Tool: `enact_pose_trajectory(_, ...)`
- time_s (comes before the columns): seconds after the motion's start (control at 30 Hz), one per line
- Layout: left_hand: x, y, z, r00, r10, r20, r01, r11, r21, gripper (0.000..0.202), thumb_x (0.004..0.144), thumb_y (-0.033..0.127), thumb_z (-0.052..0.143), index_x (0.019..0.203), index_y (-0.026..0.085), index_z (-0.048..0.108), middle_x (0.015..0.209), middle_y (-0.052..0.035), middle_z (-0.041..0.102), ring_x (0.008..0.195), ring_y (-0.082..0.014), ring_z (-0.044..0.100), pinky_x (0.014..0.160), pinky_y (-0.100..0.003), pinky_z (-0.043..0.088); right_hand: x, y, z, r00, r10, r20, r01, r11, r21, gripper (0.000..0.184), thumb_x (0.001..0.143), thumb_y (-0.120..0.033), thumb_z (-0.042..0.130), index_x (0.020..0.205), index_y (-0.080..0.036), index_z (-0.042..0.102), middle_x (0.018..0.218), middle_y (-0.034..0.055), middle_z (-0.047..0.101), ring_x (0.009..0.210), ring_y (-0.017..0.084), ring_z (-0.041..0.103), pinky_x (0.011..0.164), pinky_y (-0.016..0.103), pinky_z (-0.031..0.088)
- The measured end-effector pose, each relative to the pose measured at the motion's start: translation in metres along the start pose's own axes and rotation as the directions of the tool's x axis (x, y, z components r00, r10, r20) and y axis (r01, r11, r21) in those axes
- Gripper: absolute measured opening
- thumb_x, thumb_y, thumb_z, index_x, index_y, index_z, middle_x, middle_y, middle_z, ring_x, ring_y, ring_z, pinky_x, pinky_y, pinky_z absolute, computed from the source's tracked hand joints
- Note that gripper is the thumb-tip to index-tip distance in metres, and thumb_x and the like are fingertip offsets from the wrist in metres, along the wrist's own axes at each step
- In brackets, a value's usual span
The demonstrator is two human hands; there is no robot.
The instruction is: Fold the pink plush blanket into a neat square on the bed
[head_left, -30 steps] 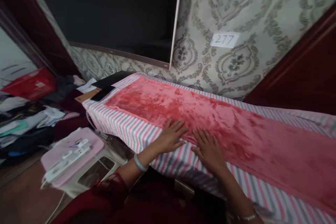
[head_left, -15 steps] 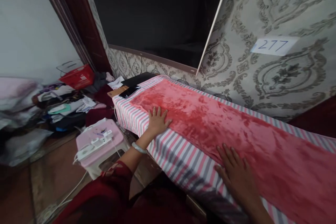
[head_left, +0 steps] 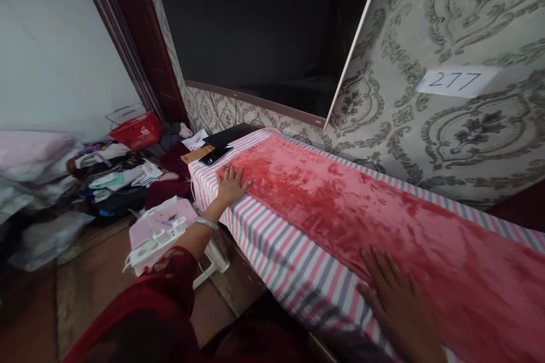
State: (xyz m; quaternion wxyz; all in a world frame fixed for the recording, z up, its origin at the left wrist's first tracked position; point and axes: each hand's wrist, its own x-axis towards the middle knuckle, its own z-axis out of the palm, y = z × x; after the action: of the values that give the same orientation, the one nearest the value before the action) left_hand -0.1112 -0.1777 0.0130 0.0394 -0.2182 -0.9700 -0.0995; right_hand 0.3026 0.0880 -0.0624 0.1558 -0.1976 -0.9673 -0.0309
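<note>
A long red plush cloth (head_left: 323,193) lies spread along a table covered by a striped cloth (head_left: 272,244) in pink, grey and white. My left hand (head_left: 230,186) rests flat on the near left corner of the red cloth, fingers spread, a pale bangle on the wrist. Further right, my right hand (head_left: 394,292) lies palm down on the cloth's near edge, its fingers stretched out and slightly apart. Neither hand grips anything. The red cloth runs out of view at the lower right.
A phone (head_left: 216,155) lies at the table's left end. Beside the table stands a pink stool (head_left: 185,212) bearing a white power strip (head_left: 155,244). Piled clothes (head_left: 114,176) and a red bag (head_left: 138,129) are on the left. A large television (head_left: 264,28) hangs above the table.
My left hand has slid left along the near edge to the red cloth's corner. My right hand stays on the near edge. The view has shifted slightly.
</note>
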Motion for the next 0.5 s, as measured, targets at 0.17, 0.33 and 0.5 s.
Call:
enact_pose_trajectory(0.17, 0.002, -0.012, -0.007, 0.979, -0.11, -0.171, 0.098, 0.992, -0.077, 0.056, 0.104, 0.041, 0.039, 0.153, 0.014, 0.047, 0.166, -0.0234, 0.033, 0.154, -0.0381, 0.029, 0.12, -0.062, 0.028, 0.001, -0.002, -0.001, 1.0, 0.002, -0.006, -0.002, 1.0, -0.008, 0.064, 0.099, -0.054, 0.031, 0.155, -0.027, 0.049, 0.163, 0.0081, 0.043, 0.154, 0.033, 0.03, 0.117, 0.063, 0.031)
enact_pose_trajectory(0.33, 0.014, -0.025, -0.025, 0.961, -0.211, -0.181, 0.164, 0.956, -0.242, 0.053, 0.096, 0.033, 0.055, 0.143, 0.009, 0.053, 0.142, -0.0274, 0.059, 0.137, -0.0416, 0.05, 0.11, -0.057, 0.042, 0.005, -0.009, -0.006, 0.999, 0.032, 0.004, -0.031, 0.999, -0.013, 0.061, 0.1, -0.052, 0.036, 0.155, -0.028, 0.049, 0.164, 0.0068, 0.042, 0.153, 0.032, 0.032, 0.12, 0.061, 0.028)
enact_pose_trajectory(0.5, 0.028, -0.028, -0.04, 0.89, -0.425, -0.162, 0.128, 0.575, -0.808, 0.036, 0.072, 0.02, 0.079, 0.105, 0.013, 0.067, 0.098, -0.0116, 0.073, 0.104, -0.0316, 0.067, 0.08, -0.035, 0.056, 0.009, -0.016, -0.014, 0.998, 0.056, 0.018, -0.056, 0.998, 0.012, 0.06, 0.101, -0.047, 0.04, 0.158, -0.031, 0.044, 0.166, 0.0053, 0.038, 0.154, 0.031, 0.029, 0.121, 0.062, 0.026)
